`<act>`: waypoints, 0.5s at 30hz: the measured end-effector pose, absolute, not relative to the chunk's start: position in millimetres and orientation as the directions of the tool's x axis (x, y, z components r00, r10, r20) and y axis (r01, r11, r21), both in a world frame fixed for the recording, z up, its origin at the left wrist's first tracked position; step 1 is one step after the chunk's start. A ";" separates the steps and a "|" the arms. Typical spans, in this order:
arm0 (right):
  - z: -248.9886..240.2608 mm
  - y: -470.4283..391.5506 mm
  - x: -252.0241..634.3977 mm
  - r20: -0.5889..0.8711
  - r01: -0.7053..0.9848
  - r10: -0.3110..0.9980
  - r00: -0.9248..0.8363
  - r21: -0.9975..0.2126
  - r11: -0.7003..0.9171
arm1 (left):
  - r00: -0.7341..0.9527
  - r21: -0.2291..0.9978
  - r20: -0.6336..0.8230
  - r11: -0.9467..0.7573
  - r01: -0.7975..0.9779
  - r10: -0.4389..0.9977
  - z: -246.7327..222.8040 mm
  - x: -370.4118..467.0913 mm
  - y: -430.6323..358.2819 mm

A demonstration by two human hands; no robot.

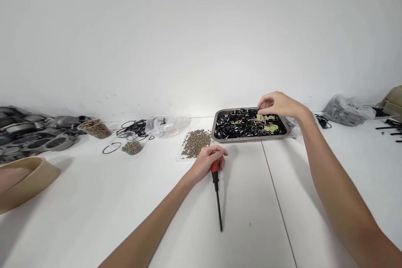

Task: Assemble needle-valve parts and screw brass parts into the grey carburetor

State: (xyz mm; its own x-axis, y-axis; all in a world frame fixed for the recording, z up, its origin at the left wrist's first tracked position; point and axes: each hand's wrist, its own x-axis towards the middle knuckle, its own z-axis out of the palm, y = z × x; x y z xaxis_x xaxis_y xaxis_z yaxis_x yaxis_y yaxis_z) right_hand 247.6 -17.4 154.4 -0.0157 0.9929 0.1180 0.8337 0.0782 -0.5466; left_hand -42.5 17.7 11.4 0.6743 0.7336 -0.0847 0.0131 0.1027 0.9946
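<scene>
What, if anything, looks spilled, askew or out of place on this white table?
At left, one thin black loop lies apart from the tangle of black loops near the wall, so it looks slightly stray. Nothing else clearly stands out.

Screwdriver (215,181): handle (214,166) red and black, shaft (219,207) dark. Tray (251,138): grey-brown; contents (232,129) black, gold, yellow-green. Small metal pieces (197,142): brassy. Worktop (245,209): white, one dark line (275,192).

Grey moulded parts (34,134), heaped far left. Clear cup (102,132) of small metal pieces. Black cords (133,129), tangled; one thin dark ring (109,153) beside them. Crumpled clear bag (171,127). Beige container (45,173), left edge. Clear bag of grey pieces (348,109), right, near the white wall (188,42). Black strips (387,127), far right.
</scene>
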 end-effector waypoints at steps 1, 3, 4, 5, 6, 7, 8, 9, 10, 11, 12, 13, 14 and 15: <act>154.6 -17.2 243.2 0.093 0.838 0.995 -0.023 -0.540 0.070 | 0.675 0.994 -0.087 0.104 0.015 0.732 11.5 -42.3 17.7; 154.7 -17.0 230.6 0.009 0.858 0.998 -0.059 -0.511 0.055 | 0.674 0.994 -0.092 0.106 0.020 0.733 11.8 -42.0 17.6; 154.3 -16.9 222.6 -0.052 0.870 0.994 -0.093 -0.490 0.055 | 0.672 0.994 -0.093 0.105 0.023 0.735 12.0 -41.9 17.6; 153.4 -16.8 213.6 -0.123 0.884 0.984 -0.131 -0.464 0.059 | 0.671 0.994 -0.093 0.103 0.025 0.736 12.2 -41.9 17.5; 151.8 -16.8 203.7 -0.195 0.897 0.966 -0.170 -0.436 0.069 | 0.670 0.995 -0.091 0.101 0.024 0.737 12.3 -42.0 17.5; 149.5 -16.7 193.2 -0.259 0.911 0.944 -0.202 -0.404 0.084 | 0.669 0.995 -0.089 0.099 0.023 0.738 12.5 -42.0 17.5; 146.4 -16.7 182.3 -0.321 0.926 0.921 -0.220 -0.365 0.094 | 0.669 0.995 -0.087 0.097 0.021 0.738 12.6 -42.2 17.4; 142.6 -16.6 171.4 -0.366 0.940 0.903 -0.224 -0.325 0.102 | 0.670 0.995 -0.085 0.096 0.021 0.737 12.8 -42.4 17.4; 138.2 -16.6 160.7 -0.410 0.955 0.887 -0.215 -0.280 0.102 | 0.671 0.995 -0.086 0.095 0.023 0.737 13.0 -42.7 17.3; 133.3 -16.5 150.7 -0.453 0.967 0.868 -0.205 -0.232 0.107 | 0.670 0.995 -0.085 0.092 0.025 0.737 13.1 -43.0 17.3; 128.2 -16.4 141.6 -0.486 0.975 0.851 -0.201 -0.186 0.124 | 0.669 0.996 -0.084 0.088 0.028 0.738 13.2 -43.2 17.2; 123.0 -16.0 133.7 -0.520 0.978 0.829 -0.204 -0.148 0.148 | 0.670 0.996 -0.083 0.086 0.030 0.738 13.2 -43.4 17.2; 117.9 -15.5 127.3 -0.550 0.976 0.807 -0.216 -0.121 0.179 | 0.670 0.996 -0.082 0.084 0.029 0.738 13.0 -43.5 17.3; 112.9 -14.7 122.3 -0.574 0.972 0.785 -0.233 -0.107 0.209 | 0.672 0.996 -0.082 0.085 0.029 0.736 12.7 -43.5 17.4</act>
